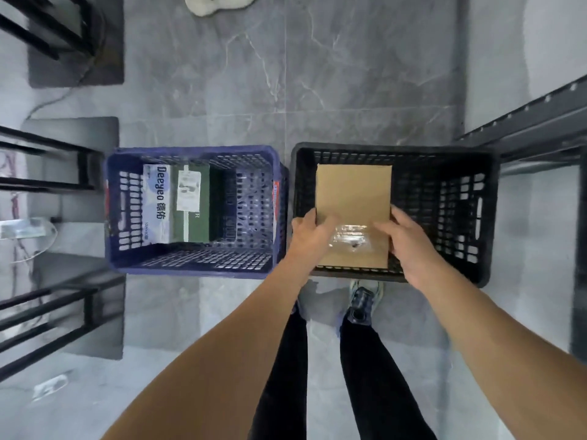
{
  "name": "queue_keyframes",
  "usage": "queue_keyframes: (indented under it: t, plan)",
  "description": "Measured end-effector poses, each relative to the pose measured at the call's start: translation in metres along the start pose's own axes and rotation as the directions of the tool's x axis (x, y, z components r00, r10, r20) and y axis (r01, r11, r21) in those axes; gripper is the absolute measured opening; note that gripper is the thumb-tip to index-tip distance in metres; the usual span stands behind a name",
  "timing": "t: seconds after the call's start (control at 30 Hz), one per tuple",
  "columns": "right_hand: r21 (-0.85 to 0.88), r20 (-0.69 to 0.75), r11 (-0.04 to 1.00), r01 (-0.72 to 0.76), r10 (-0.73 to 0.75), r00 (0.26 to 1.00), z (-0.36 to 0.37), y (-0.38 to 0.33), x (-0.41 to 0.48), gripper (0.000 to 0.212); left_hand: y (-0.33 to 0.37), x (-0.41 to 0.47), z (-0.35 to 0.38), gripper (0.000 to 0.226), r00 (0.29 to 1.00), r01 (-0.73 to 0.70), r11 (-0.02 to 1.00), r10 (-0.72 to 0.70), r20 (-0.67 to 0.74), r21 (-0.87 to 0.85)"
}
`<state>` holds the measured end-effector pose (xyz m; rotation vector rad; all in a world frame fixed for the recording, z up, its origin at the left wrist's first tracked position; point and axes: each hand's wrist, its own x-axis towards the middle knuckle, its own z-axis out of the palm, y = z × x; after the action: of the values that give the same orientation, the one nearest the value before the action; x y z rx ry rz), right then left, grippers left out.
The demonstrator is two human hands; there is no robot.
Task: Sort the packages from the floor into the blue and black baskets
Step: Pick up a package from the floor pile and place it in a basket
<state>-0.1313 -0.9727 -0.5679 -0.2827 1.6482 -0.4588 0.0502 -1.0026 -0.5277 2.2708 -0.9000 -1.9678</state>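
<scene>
Cardboard box [353,195] over black lattice basket [444,192]

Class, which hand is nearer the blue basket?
Left. The left hand grips the cardboard box on the side toward the blue basket; the right hand grips its far side.

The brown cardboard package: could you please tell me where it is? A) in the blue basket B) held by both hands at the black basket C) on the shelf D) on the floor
B: the left hand and right hand hold the package at the black basket.
</scene>
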Motion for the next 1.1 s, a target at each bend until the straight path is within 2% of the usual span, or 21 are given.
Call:
queue_keyframes:
  t: [0.1,0.2,0.3,0.37,0.5,0.7,0.83,1.1]
  plan:
    - [0.048,-0.007,0.998,-0.047,0.048,0.999,0.013,0.019,0.057,0.052,-0.005,0.058,0.01,0.082,0.999,0.013,1.0,-0.012,-0.04,0.024]
    - [0.053,-0.015,0.996,-0.072,0.073,0.997,0.027,0.032,0.1,0.047,-0.014,0.105,0.017,0.077,0.999,0.038,0.995,-0.036,-0.031,0.088]
    - [0.06,-0.008,0.994,-0.091,0.091,0.996,0.037,0.042,0.134,0.049,-0.025,0.151,0.028,0.074,0.994,0.091,0.986,-0.08,-0.08,0.14]
    - [0.053,-0.005,0.995,-0.082,0.083,0.997,0.041,0.046,0.152,0.049,-0.025,0.169,0.035,0.073,0.992,0.072,0.985,-0.054,-0.114,0.158]
    - [0.079,-0.026,0.995,-0.061,0.064,0.998,0.041,0.049,0.18,0.054,-0.022,0.186,0.056,0.082,0.987,-0.034,0.974,0.068,-0.147,0.226]
    - [0.044,0.024,0.999,-0.031,0.03,0.999,0.051,0.052,0.209,0.055,-0.023,0.218,0.055,0.085,0.982,0.02,0.985,0.013,-0.188,0.169]
    - [0.055,0.085,0.998,0.001,-0.005,0.996,0.065,0.052,0.218,0.054,-0.029,0.225,0.049,0.087,0.976,-0.021,0.984,0.059,-0.209,0.177]
    - [0.028,0.145,0.999,0.035,-0.038,0.989,0.071,0.058,0.227,0.051,-0.049,0.221,0.053,0.078,0.975,-0.086,0.935,0.15,-0.165,0.344]
